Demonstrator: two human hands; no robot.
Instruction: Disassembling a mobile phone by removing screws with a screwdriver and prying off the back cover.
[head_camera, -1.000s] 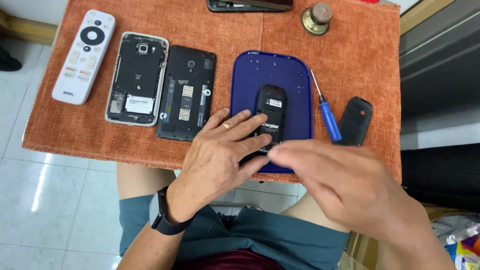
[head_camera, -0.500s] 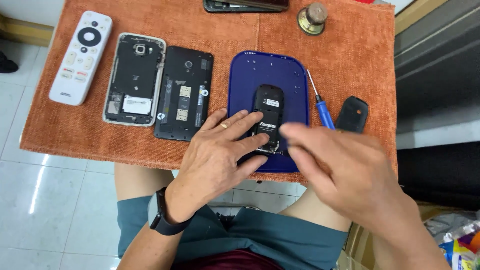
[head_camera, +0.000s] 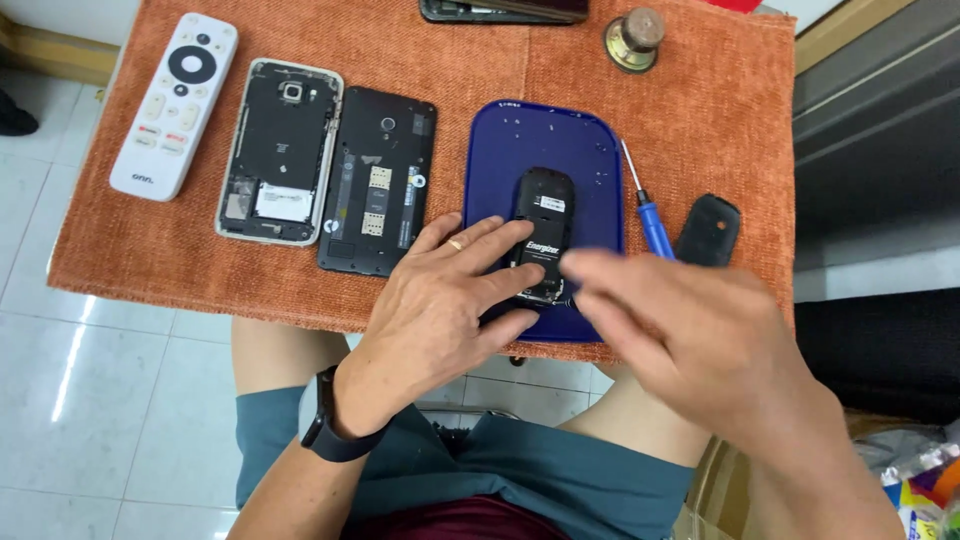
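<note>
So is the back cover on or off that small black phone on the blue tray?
Off. The small black phone shows its battery, and its back cover lies apart, right of the screwdriver.

- Two hands at work: left hand (head_camera: 440, 310), right hand (head_camera: 700, 340).
- Two opened smartphones without back covers: one with a silver frame (head_camera: 280, 150), one black (head_camera: 378, 180).
- One small black phone (head_camera: 541, 215).
- One blue tray (head_camera: 545, 140).
- One blue screwdriver (head_camera: 650, 215).
- One white remote (head_camera: 175, 105).
- One black back cover (head_camera: 708, 230).

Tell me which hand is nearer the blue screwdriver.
Right. The right hand hovers just below the blue screwdriver; the left hand rests on the small black phone, farther left.
</note>
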